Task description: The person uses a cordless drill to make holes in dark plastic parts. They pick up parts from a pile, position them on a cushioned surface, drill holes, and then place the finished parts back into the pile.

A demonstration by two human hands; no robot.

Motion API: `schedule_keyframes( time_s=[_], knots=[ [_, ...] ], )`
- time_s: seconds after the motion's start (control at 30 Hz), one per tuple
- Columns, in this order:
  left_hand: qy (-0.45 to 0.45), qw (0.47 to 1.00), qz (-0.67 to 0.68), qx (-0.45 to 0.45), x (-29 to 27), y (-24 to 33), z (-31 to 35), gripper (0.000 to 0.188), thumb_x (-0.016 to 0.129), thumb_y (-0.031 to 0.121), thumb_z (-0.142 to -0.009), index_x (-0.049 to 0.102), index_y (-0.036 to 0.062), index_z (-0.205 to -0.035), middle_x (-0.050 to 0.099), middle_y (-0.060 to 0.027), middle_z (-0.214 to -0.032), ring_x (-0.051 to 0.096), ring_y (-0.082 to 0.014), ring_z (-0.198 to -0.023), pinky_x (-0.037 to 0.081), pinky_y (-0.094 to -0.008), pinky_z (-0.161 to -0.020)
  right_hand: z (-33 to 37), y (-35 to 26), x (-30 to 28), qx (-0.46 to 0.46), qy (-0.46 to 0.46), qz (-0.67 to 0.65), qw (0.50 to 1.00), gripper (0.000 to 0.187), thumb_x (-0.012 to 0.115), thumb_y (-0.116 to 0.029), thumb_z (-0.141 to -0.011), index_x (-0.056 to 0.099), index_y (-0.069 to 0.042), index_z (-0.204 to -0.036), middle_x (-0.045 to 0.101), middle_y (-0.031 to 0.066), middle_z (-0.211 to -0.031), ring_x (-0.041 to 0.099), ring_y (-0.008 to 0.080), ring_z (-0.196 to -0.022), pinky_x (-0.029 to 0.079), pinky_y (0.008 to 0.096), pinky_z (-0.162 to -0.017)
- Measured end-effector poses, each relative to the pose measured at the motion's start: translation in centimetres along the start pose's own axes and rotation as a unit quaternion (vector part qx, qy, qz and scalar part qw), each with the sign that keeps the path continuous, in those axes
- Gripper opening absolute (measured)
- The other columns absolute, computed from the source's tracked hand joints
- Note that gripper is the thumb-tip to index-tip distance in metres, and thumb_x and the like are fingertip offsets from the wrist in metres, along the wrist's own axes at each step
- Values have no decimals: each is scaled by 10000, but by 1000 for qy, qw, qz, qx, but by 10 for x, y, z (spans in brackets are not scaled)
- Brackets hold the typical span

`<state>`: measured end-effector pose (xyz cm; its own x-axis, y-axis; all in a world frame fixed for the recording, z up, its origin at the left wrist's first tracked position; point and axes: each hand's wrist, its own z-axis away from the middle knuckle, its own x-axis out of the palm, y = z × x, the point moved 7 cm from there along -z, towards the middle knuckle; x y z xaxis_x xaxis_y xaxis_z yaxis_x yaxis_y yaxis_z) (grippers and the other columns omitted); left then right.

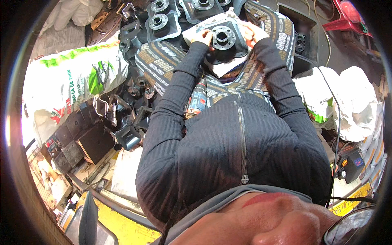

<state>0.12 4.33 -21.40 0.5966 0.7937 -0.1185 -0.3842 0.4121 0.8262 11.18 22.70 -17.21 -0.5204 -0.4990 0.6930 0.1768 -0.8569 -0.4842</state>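
A black metal flange part (222, 38), with a round bolt-holed hub on a squarish plate, lies tilted over my lap on a white cloth (222, 69). My left hand (203, 37) is closed at the part's left edge, fingers curled inward. At its right edge my right hand (255, 34) is closed too, with some fingertips hidden behind the plate and cloth. Below the left forearm, a power drill (197, 99) with a blue and black body lies against my thigh.
Several similar flange parts (158, 22) sit ahead, and more black metal pieces (128, 134) are heaped at left. A white printed sack (73, 81) stands left; white bags (355, 102) are at right. A black cable (337, 106) runs down the right side. A red plastic stool (349, 18) is far right.
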Motion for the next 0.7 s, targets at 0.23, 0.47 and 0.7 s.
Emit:
schedule_keyframes(
  time_s=[0.23,0.47,0.7],
  knots=[
    [149,871,-331,331,-6,100,62,366,658,275,-787,593,53,-1071,623,-89,-882,603,-142,-758,496,-255,-628,31,-20,51,29,-250,-281,926,374,442,-256,-934,444,-34,-1235,365,-40,-539,365,52,-482,287,194,-397],
    [-168,967,39,188,48,134,114,142,644,129,-824,603,22,-907,617,-14,-826,554,-58,-704,456,-200,-600,36,5,83,4,-237,-281,930,350,433,-252,-930,494,-5,-1170,236,-65,-484,280,57,-407,243,185,-360],
    [-180,975,-56,119,38,109,132,106,661,98,-801,585,29,-827,618,-25,-769,565,-84,-679,462,-228,-614,56,39,69,-48,-148,-37,987,428,410,-104,-919,343,-25,-1334,384,-27,-680,369,50,-539,324,165,-423]
  ],
)
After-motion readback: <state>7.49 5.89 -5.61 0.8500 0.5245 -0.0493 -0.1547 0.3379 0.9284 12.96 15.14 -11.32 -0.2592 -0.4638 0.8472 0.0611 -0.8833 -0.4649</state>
